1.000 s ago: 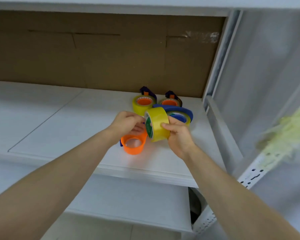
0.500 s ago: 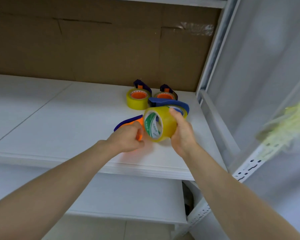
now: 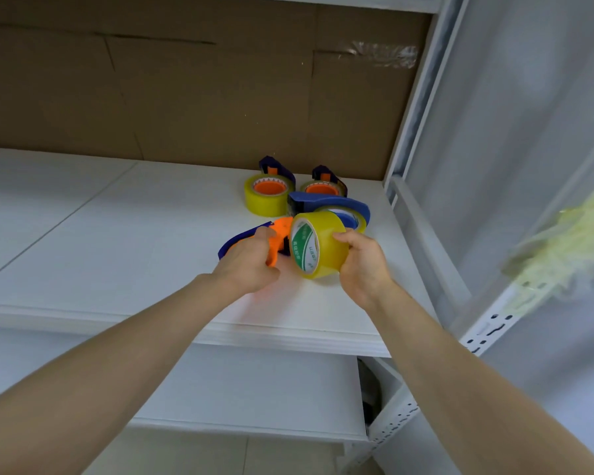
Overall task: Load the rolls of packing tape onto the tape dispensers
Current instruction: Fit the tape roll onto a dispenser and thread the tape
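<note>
My right hand [image 3: 360,265] grips a yellow roll of packing tape [image 3: 318,245] with a green and white core, held on edge just above the white shelf [image 3: 117,234]. My left hand [image 3: 249,264] holds a blue and orange tape dispenser [image 3: 254,234] right beside the roll's open core. Behind them a third blue dispenser [image 3: 333,205] lies with a roll in it. Two loaded dispensers stand at the back, the left one [image 3: 266,193] and the right one [image 3: 324,186], each with a yellow roll on an orange hub.
A brown cardboard wall [image 3: 186,97] closes the back of the shelf. A white metal upright [image 3: 415,108] and rail bound the right side. A lower shelf [image 3: 254,389] lies below the front edge. A blurred yellow-green thing [image 3: 570,245] sits at far right.
The orange hub has turned from standing on the shelf to facing the roll. The roll has tipped so its core faces left, and both hands have moved closer together.
</note>
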{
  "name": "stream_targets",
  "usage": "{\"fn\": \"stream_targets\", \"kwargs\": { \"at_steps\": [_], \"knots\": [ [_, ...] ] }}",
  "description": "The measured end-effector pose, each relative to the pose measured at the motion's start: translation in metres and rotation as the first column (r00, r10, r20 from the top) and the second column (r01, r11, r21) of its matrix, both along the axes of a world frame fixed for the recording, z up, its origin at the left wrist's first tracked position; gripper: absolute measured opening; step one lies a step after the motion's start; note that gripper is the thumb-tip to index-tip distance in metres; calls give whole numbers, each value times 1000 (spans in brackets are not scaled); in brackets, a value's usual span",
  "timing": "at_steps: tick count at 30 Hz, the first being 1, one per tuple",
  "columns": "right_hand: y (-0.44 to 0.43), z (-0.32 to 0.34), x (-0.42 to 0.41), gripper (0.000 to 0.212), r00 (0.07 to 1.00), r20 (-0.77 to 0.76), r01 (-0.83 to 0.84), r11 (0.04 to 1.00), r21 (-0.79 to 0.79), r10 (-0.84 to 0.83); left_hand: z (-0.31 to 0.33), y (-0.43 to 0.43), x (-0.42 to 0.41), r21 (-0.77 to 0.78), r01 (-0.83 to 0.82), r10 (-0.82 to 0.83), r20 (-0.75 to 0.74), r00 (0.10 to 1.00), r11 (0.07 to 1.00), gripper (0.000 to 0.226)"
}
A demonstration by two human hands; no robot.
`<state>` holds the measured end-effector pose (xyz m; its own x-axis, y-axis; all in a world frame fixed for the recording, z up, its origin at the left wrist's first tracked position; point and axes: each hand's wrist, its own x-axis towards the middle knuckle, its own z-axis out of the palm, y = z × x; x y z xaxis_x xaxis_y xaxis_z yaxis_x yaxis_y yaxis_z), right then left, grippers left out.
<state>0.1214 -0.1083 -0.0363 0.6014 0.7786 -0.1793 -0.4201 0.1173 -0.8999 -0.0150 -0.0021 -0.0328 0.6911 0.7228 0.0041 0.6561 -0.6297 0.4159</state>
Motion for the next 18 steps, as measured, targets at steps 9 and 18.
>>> {"fn": "stream_targets", "kwargs": {
  "at_steps": [9, 18],
  "knots": [
    [-4, 9, 4, 29, 999, -44, -27, 999, 24, 28, 29, 8, 7, -311, -262, 389, 482, 785, 914, 36],
    [7, 14, -12, 21, 1000, 13, 4, 1000, -11, -4, 38, -5, 7, -877, 64, 722, 431, 541, 476, 25]
  ]
}}
